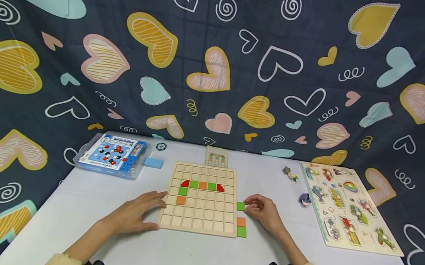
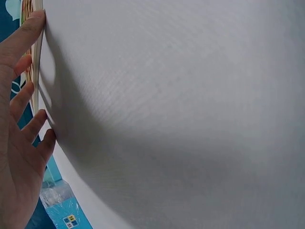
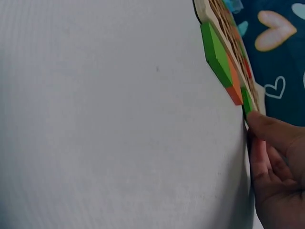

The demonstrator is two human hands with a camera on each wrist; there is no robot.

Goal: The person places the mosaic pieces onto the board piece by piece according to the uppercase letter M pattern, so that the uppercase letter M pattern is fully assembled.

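Observation:
A wooden grid board [image 1: 197,232] lies flat on the table, holding several coloured tiles. Its upper row runs from a red rounded piece [image 1: 185,183] through green and orange squares to another red rounded piece [image 1: 220,188]. Below the left end sit a green tile [image 1: 183,191] and an orange tile [image 1: 181,200]. My left hand [image 1: 135,213] rests against the board's left edge, fingers spread. At the right edge, my right hand [image 1: 263,212] pinches the near end of a loose green tile [image 1: 241,206] between thumb and fingers. Closer to me lie a loose orange tile [image 1: 241,222] and a green one [image 1: 241,232], touching.
Behind the board is a small pattern card [image 1: 217,151]. A clear plastic box [image 1: 111,155], a blue block [image 1: 153,163] and a round dark disc [image 1: 161,146] are at back left. On the right are a picture puzzle board [image 1: 349,207] and two small figures [image 1: 304,199].

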